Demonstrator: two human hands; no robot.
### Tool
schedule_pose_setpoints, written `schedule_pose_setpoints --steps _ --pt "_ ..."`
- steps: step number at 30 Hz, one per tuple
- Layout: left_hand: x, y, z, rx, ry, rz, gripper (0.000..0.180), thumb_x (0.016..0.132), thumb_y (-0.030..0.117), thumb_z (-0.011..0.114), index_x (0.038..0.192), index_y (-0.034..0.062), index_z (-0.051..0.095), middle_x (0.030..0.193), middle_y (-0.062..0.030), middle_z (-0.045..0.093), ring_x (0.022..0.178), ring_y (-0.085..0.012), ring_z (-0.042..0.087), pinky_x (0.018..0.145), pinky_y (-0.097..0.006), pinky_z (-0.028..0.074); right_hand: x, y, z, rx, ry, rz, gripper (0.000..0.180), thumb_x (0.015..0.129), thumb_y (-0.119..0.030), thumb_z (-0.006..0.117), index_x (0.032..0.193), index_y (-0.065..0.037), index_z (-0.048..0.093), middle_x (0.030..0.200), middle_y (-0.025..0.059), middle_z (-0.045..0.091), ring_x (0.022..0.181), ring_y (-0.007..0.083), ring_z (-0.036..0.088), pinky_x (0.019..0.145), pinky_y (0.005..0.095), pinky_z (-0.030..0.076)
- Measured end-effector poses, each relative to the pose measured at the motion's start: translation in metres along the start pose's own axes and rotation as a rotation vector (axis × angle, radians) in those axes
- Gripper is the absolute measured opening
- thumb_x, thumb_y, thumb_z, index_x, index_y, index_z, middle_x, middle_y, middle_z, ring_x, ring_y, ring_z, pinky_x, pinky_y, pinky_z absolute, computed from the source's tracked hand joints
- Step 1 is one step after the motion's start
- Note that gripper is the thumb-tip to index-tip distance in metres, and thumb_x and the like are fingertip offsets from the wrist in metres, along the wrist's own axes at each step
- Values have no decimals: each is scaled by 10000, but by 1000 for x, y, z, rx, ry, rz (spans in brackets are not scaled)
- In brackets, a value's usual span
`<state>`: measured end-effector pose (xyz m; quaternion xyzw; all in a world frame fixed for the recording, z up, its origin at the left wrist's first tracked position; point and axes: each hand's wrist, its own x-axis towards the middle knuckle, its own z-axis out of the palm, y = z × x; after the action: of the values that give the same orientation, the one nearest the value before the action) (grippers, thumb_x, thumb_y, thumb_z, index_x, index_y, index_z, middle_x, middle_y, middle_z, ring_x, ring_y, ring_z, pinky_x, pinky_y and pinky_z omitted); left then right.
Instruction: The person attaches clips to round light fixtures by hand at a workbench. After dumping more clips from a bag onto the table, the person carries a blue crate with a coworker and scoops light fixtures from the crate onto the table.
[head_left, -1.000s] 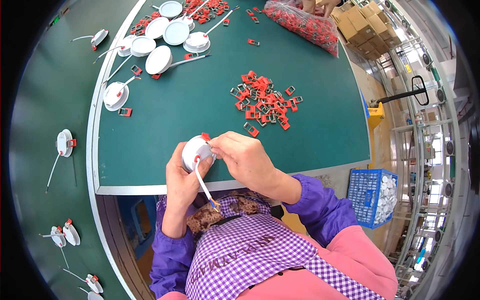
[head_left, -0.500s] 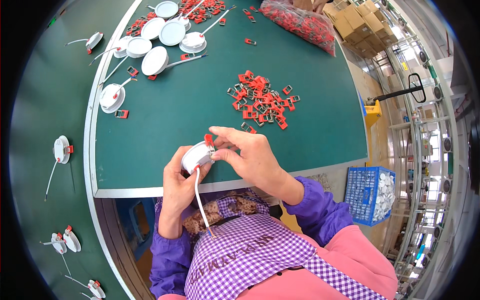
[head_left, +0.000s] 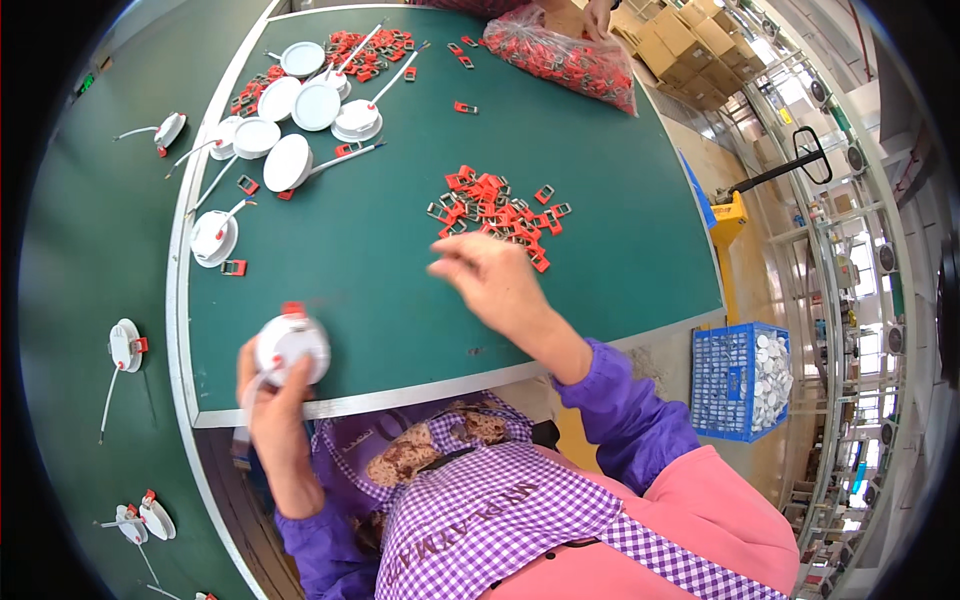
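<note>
The left hand point(head_left: 275, 405) gripped a round white lamp housing point(head_left: 292, 347) near the front edge of the green table point(head_left: 600, 200), fingers curled about its rim; a red clip point(head_left: 293, 308) sat on the housing's far edge and a white lead hung down beside the wrist. The right hand point(head_left: 490, 278) hovered over the table, fingers loosely spread and slightly blurred, holding nothing I could make out, just short of a loose pile of red clips point(head_left: 492, 208). Nothing lay between that hand and the pile. Farther left stood a group of white housings point(head_left: 300, 110) with leads, a second scatter of clips point(head_left: 365, 50) behind them, and 1 housing alone point(head_left: 213, 238) with a stray clip point(head_left: 233, 267) beside it. A clear bag of red clips point(head_left: 565, 60) lay at the far edge. A blue crate point(head_left: 735, 380) of white discs stood on the floor to the right.
</note>
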<state>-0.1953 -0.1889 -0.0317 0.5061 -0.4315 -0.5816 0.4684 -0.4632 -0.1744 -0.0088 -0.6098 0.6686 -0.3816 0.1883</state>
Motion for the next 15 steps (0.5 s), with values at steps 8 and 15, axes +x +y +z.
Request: schedule_pose_setpoints --steps 8,15 --pt "25 4 -181 350 508 211 417 832 132 707 1197 37 528 924 -24 621 681 -40 535 449 -157 347 6 40 -11 -415 42 -80 223 777 -159 686 949 -20 659 947 121 608 941 296 570 825 390 462" --pt "28 25 -281 1219 869 333 532 798 48 629 1297 -2 452 1139 -156 571 1030 -274 562 901 -377 445 12 41 -11 -383 -34 -36 206 753 -111 698 932 -22 649 929 113 607 948 298 559 835 404 456"
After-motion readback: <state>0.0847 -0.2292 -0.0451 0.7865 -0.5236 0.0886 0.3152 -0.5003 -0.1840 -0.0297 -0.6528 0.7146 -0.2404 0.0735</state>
